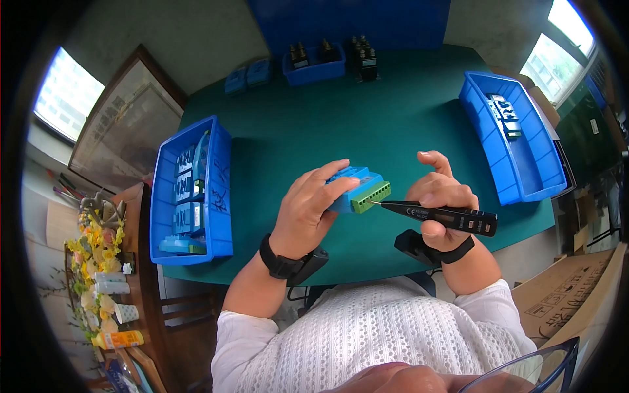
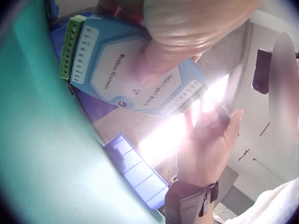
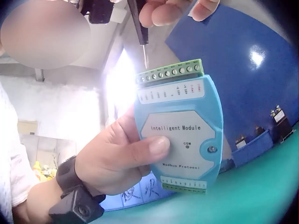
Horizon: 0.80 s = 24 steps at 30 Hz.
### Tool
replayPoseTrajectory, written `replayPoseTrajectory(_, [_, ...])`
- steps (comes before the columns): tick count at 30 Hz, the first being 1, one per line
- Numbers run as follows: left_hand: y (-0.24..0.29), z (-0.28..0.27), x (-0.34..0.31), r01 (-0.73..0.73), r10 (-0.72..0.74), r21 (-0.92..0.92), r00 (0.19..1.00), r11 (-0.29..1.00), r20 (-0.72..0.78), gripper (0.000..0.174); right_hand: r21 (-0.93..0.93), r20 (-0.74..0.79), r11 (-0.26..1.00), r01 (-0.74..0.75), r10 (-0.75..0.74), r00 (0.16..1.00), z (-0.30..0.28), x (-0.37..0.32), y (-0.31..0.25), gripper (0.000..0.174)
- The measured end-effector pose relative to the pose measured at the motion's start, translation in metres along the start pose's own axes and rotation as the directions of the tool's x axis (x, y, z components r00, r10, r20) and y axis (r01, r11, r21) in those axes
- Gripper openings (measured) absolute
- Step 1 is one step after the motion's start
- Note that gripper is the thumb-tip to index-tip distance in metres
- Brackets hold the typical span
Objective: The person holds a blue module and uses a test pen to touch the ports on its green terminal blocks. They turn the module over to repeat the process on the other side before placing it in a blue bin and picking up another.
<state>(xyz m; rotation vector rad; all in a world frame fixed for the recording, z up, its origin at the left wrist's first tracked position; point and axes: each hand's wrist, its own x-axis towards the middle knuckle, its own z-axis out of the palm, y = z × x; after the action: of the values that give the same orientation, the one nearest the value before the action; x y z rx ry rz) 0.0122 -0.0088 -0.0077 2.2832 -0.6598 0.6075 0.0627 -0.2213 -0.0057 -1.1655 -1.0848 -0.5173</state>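
Gripping blue module (image 3: pixel 180 128) | left hand (image 1: pixel 306 211) curled | right hand (image 1: pixel 445 203) curled round screwdriver (image 1: pixel 452 217)

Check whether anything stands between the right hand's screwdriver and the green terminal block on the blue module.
Nothing visible does. The right hand holds the black screwdriver with its tip right by the green terminal block; whether they touch is unclear. The left hand grips the blue module by its body, leaving the screw row uncovered.

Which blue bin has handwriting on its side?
The left bin: black handwriting on its right-hand wall. None shows on the right bin or the small far bin.
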Motion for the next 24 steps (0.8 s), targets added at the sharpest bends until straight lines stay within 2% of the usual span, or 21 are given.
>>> replayPoseTrajectory(6, [0.0005, -0.0012, 0.0008, -0.008, 0.008, 0.016, 1.0, 1.0, 0.002, 0.064, -0.064, 0.06, 0.998, 0.001, 0.003, 0.998, -0.0003, 0.0006, 0.0008, 0.033])
replayPoseTrajectory(12, [0.0006, -0.001, 0.0003, 0.0, 0.0, 0.008, 1.0, 1.0, 0.009, 0.062, -0.014, 0.012, 1.0, 0.004, -0.004, 1.0, 0.0004, -0.0003, -0.0006, 0.033])
replayPoseTrajectory(18, [0.0016, -0.0017, 0.0007, 0.001, -0.001, 0.005, 1.0, 1.0, 0.015, 0.061, -0.027, 0.071, 1.0, -0.011, 0.013, 0.997, 0.0019, -0.0001, -0.0007, 0.034])
replayPoseTrajectory(19, [0.0014, -0.0023, 0.0007, 0.002, -0.002, 0.005, 1.0, 1.0, 0.018, 0.06, -0.005, 0.03, 1.0, -0.018, 0.019, 0.999, 0.0019, 0.0005, -0.0002, 0.035])
replayPoseTrajectory(22, [-0.0009, -0.001, -0.0031, 0.109, -0.108, -0.124, 0.994, 0.986, 0.016, 0.052, 0.045, -0.107, 0.999, -0.012, 0.017, 0.994, 0.0003, 0.0016, 0.0021, 0.038])
replayPoseTrajectory(24, [-0.0004, -0.0033, -0.0079, 0.383, -0.352, -0.452, 0.923, 0.805, 0.156, 0.053, 0.115, -0.23, 0.985, -0.131, 0.155, 0.961, -0.0013, 0.0027, 0.0011, 0.039])
